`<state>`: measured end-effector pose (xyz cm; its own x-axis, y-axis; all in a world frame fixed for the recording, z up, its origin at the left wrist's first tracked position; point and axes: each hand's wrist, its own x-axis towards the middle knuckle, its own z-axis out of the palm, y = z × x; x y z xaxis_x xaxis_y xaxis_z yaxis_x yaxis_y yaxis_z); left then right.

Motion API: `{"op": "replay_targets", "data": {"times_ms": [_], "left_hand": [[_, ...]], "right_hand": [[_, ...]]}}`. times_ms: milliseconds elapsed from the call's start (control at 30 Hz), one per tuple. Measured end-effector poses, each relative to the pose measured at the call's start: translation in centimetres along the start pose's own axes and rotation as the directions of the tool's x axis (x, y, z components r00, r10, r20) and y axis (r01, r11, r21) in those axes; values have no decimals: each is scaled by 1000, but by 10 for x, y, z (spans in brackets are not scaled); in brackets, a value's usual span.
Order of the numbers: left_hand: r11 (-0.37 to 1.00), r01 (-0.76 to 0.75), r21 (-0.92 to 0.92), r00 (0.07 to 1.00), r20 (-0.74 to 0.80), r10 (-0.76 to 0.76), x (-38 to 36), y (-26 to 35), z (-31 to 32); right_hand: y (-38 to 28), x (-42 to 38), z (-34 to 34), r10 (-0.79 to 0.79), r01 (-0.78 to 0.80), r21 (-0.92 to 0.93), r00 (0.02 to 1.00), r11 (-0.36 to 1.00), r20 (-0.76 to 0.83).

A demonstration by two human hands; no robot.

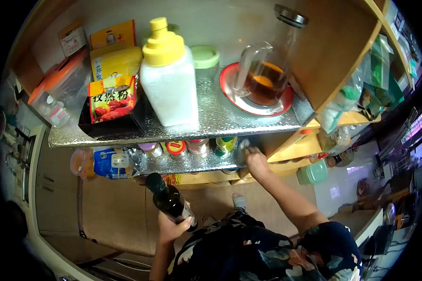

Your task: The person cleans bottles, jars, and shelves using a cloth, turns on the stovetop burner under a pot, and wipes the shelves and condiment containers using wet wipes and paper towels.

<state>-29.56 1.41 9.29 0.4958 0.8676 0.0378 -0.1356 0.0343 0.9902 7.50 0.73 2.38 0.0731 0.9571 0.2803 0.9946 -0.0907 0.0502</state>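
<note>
My left hand (pixel 173 226) is wrapped round a dark glass bottle (pixel 168 199) with a black cap, tilted in front of the lower shelf. My right hand (pixel 256 162) reaches onto the right end of the foil-lined lower shelf (pixel 187 163), its fingers bent closed. Something pale and blurred (pixel 245 144) shows at those fingertips, and I cannot make out what it is. To the left of this hand stand a green-and-yellow container (pixel 225 145), a jar with a red lid (pixel 176 148) and a jar with a purple lid (pixel 150 149), partly hidden by the upper shelf.
Above, the foil-lined upper shelf (pixel 211 122) holds a white bottle with a yellow pump (pixel 169 89), a black box (pixel 112 122) of spice packets and a glass pitcher (pixel 265 86) of brown liquid on a red-rimmed plate (pixel 228 89). A blue packet (pixel 113 163) lies at lower left.
</note>
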Motion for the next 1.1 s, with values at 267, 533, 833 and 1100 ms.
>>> {"op": "replay_targets", "data": {"times_ms": [267, 533, 833, 1100], "left_hand": [[1000, 22, 2, 995, 94, -22, 1, -2, 12], [998, 46, -47, 999, 26, -45, -4, 2, 16], [997, -68, -45, 997, -40, 66, -7, -4, 15], [1000, -20, -9, 998, 52, 21, -12, -12, 7]], "right_hand": [[-15, -19, -4, 69, -47, -74, 945, 996, 320], [-3, 55, 35, 260, -297, 277, 952, 914, 163], [-11, 9, 0, 44, -42, -15, 957, 999, 288], [9, 47, 34, 252, -254, -19, 945, 967, 207]]}}
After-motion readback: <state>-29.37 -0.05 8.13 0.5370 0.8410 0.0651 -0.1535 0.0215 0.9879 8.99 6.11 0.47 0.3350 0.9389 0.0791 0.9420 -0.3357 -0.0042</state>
